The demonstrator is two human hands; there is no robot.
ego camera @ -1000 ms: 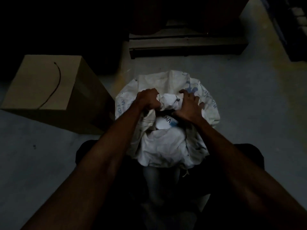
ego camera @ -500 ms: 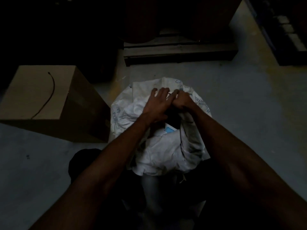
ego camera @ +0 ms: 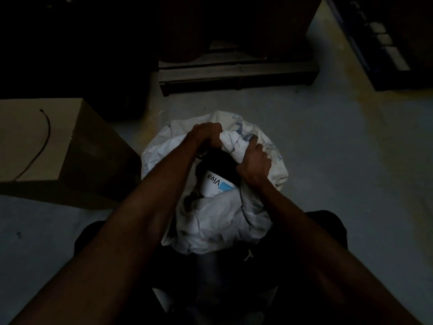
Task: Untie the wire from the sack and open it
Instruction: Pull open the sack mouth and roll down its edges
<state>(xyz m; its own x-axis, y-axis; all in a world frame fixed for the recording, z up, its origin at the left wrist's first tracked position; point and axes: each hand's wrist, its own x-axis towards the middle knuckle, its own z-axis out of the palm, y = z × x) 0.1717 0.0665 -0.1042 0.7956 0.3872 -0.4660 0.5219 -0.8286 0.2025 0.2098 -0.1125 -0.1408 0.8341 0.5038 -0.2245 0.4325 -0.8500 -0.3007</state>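
A white woven sack (ego camera: 210, 221) with blue print stands on the floor between my knees. My left hand (ego camera: 206, 134) is clenched on the far rim of its mouth. The right rim is gripped by my right hand (ego camera: 254, 164). Between the hands the mouth gapes dark, and a white package marked "Viva" with a blue patch (ego camera: 216, 185) shows inside. A thin dark wire (ego camera: 38, 148) lies curved on top of a cardboard box at the left, apart from the sack.
The cardboard box (ego camera: 77, 170) stands close to the sack's left side. A dark wooden pallet (ego camera: 236, 73) with round dark drums lies beyond the sack. Grey concrete floor (ego camera: 339, 148) spreads to the right, and dark racking fills the top right corner.
My hands were together on the bunched sack top; now they have pulled apart, the mouth has widened and the "Viva" package shows more.
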